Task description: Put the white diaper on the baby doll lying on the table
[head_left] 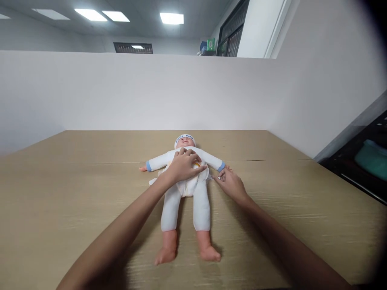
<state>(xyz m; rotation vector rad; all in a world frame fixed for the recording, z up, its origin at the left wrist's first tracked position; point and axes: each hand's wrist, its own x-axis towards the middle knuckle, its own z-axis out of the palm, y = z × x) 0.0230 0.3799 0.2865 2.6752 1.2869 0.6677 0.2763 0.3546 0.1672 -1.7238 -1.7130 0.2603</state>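
The left hand (184, 166) is spread, fingers bent, over the belly of a doll (202, 207) lying face-up beneath it on the worktop (263, 149). The diaper (186, 188) shows beside that hand. The right hand (232, 184) curls at the diaper's side; whether it pinches anything cannot be told.

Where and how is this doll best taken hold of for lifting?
Probably around the torso, just below the armpits, coming in from both sides at once: the doll lies on its back, arms spread outward, which should leave its flanks reachable.
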